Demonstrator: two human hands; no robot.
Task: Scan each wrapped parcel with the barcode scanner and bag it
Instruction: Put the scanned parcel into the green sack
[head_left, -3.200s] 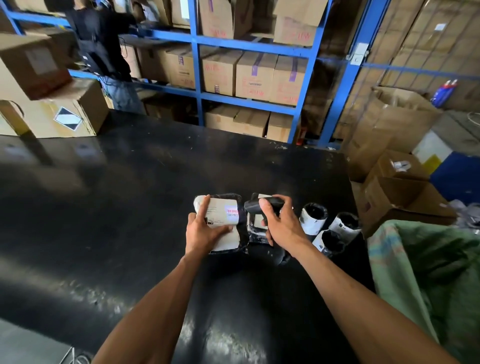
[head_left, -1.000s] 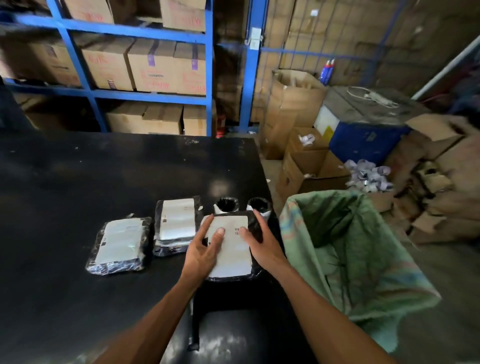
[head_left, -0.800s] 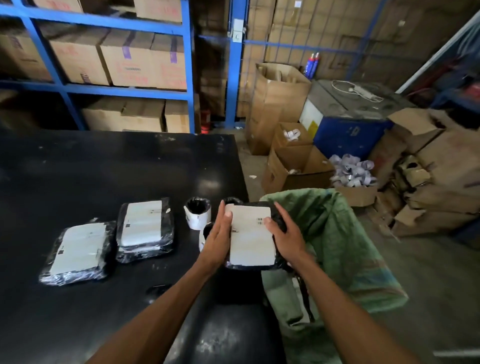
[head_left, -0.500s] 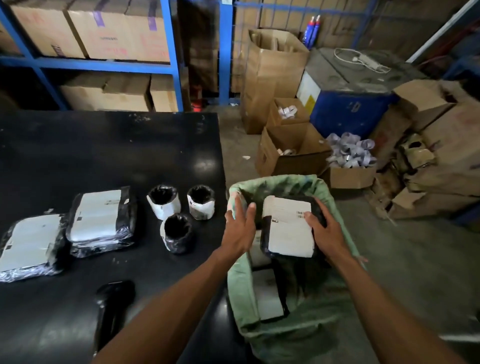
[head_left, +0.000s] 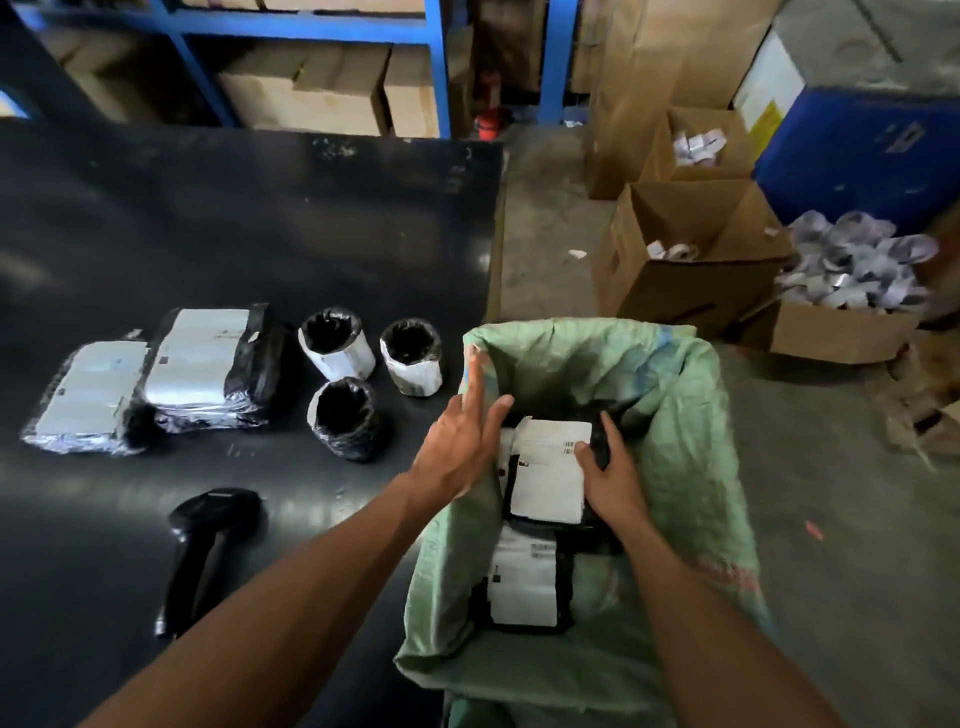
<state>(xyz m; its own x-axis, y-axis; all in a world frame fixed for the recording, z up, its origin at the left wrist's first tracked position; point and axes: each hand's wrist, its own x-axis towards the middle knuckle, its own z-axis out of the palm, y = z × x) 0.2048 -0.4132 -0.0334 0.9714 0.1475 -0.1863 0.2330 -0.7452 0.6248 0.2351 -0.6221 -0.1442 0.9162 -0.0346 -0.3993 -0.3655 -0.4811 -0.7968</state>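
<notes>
Now your right hand (head_left: 610, 480) grips the labelled parcel (head_left: 548, 475) inside the green sack (head_left: 691, 415), while your left hand (head_left: 460, 447) hovers open, holding nothing.

Right hand (head_left: 610, 480) presses on a flat labelled parcel (head_left: 548, 475) inside the green sack (head_left: 691, 395), left hand (head_left: 460, 447) spread flat at the sack's rim. On the black table (head_left: 260, 218): barcode scanner (head_left: 208, 540), three round parcels (head_left: 337, 345), two flat ones.
</notes>
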